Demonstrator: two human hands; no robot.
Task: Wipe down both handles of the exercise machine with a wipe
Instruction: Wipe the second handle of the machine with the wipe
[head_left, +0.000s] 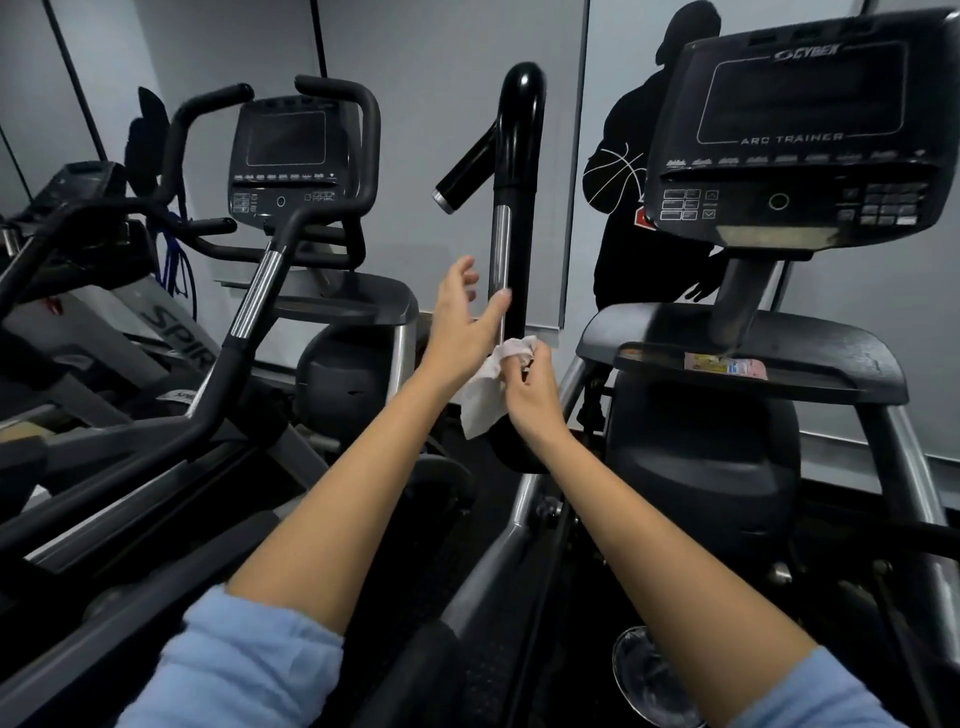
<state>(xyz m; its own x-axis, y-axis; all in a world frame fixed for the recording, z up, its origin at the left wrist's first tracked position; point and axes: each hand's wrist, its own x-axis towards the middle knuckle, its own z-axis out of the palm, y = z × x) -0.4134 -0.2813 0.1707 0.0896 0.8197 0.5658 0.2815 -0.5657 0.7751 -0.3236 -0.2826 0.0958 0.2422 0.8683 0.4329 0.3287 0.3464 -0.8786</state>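
At centre frame, the right hand (530, 384) is pinching a white wipe (493, 384) with curled fingers against the lower black handle (514, 208), while the left hand (457, 322), at ten o'clock from it, is spreading relaxed fingers, holding nothing, thumb touching the handle's chrome strip; beyond, at two o'clock, the console (800, 135) is tilting toward the viewer

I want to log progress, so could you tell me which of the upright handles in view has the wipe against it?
The glossy black handle in the centre, beside the Cybex console; the right hand holds the wipe at its lower part. The left machine's handle is untouched.
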